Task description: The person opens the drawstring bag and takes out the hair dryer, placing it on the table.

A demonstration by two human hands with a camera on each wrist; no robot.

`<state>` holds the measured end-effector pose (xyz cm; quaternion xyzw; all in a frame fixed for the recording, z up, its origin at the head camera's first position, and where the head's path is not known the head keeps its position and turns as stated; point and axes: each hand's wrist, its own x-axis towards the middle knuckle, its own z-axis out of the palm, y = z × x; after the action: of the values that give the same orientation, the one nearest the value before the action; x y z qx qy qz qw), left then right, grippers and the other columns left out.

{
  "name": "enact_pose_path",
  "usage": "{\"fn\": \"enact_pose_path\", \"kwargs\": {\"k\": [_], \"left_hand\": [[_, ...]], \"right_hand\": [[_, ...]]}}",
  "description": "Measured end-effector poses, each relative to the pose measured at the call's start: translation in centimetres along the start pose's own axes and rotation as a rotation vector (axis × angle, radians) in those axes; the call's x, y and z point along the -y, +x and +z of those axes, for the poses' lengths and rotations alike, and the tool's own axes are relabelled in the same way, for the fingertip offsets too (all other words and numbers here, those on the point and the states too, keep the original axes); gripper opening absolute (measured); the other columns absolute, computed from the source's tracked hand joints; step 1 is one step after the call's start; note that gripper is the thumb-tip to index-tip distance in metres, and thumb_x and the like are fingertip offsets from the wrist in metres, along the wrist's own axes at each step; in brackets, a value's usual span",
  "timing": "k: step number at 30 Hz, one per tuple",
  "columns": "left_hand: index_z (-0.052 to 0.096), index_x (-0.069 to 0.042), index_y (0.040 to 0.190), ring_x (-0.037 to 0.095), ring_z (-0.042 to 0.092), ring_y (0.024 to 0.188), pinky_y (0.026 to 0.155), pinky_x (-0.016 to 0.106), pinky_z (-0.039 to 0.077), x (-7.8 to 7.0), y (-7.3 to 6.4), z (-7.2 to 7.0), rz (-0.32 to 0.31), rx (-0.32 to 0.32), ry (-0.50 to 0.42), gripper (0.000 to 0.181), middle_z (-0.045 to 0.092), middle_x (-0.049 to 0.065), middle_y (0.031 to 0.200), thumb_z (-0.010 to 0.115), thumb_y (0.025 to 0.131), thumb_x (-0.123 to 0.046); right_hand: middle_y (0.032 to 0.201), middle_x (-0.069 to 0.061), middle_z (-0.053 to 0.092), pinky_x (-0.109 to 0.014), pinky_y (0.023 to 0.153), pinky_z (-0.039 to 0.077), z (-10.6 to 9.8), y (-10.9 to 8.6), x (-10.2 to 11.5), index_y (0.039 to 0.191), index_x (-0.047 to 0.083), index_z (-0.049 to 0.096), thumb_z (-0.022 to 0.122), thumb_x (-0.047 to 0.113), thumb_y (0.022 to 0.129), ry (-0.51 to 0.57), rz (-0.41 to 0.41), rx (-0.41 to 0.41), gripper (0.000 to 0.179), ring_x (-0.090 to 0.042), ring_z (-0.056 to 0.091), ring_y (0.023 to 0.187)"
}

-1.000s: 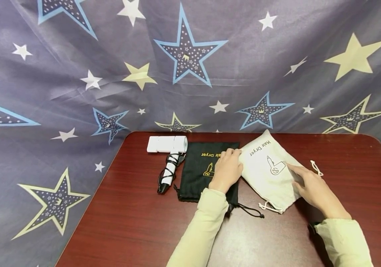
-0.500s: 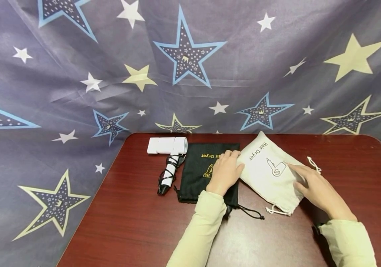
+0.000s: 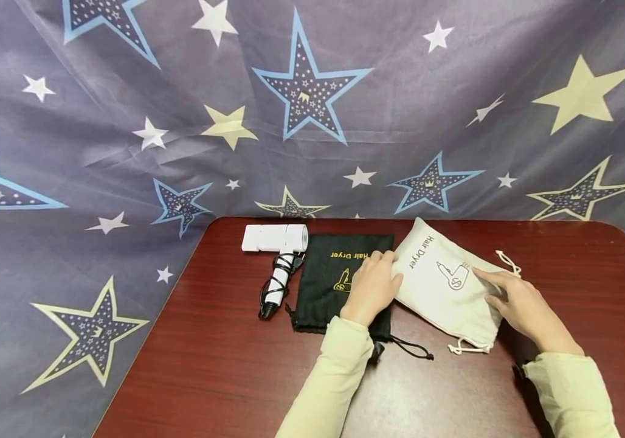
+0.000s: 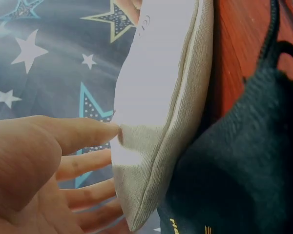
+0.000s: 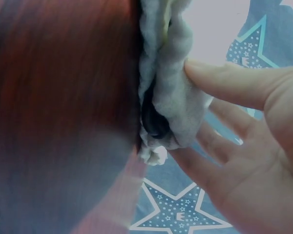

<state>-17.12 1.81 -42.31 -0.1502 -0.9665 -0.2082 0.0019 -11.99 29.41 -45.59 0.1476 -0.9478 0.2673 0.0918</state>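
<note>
A cream drawstring bag (image 3: 433, 298) printed "Hair Dryer" lies at a slant on the table, plump along its side seam. My left hand (image 3: 371, 286) touches its left corner, thumb and fingers extended. At the opposite side, my right hand (image 3: 523, 307) rests its fingertips on the bag near the mouth. In the right wrist view, a smooth black thing (image 5: 155, 119) shows inside the gathered mouth; most of it is hidden. Beneath my left hand and wrist lies a flat black drawstring bag (image 3: 318, 307) with gold print, partly covered by them.
A white hair dryer (image 3: 269, 238) lies left of the black bag, its black cord (image 3: 282, 267) wound round the handle. The reddish-brown table (image 3: 208, 365) ends at a star-patterned cloth (image 3: 312, 164) behind. A black drawstring (image 3: 413, 350) trails toward the front.
The cream bag has turned counterclockwise: its far corner has swung left and its mouth end right. My right hand has shifted slightly to the right with it; the left has barely moved.
</note>
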Motion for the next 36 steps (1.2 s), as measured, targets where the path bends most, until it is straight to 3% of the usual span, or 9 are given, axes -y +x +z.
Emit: {"fn": "enact_pose_path", "kwargs": {"k": [22, 29, 36], "left_hand": [[0.062, -0.017, 0.114, 0.024, 0.067, 0.087, 0.065, 0.033, 0.051, 0.2, -2.3, -0.2, 0.0, -0.029, -0.057, 0.023, 0.064, 0.005, 0.105, 0.066, 0.095, -0.029], [0.059, -0.016, 0.132, 0.025, 0.063, 0.109, 0.086, 0.042, 0.053, 0.9, -2.7, 0.5, -0.076, 0.039, -0.144, 0.043, 0.065, 0.006, 0.122, 0.059, 0.098, -0.042], [0.052, -0.011, 0.143, 0.029, 0.056, 0.125, 0.098, 0.045, 0.049, 1.3, -2.4, 1.4, -0.109, 0.128, -0.136, 0.062, 0.06, 0.012, 0.135, 0.045, 0.1, -0.055]], "right_hand": [[0.12, -0.029, 0.065, -0.063, 0.079, 0.047, -0.3, 1.7, 0.1, 0.125, 0.0, 0.066, 0.067, -0.016, 0.073, 0.023, 0.004, 0.015, 0.055, -0.053, 0.059, 0.107], [0.121, -0.028, 0.065, -0.064, 0.081, 0.047, -0.2, 1.8, -0.3, 0.126, 0.002, 0.066, 0.066, -0.017, 0.075, 0.037, 0.013, 0.026, 0.055, -0.053, 0.058, 0.11], [0.12, -0.03, 0.064, -0.064, 0.081, 0.047, -0.3, 2.2, -0.2, 0.125, 0.001, 0.067, 0.064, -0.017, 0.075, 0.036, 0.016, 0.027, 0.053, -0.053, 0.059, 0.108]]}}
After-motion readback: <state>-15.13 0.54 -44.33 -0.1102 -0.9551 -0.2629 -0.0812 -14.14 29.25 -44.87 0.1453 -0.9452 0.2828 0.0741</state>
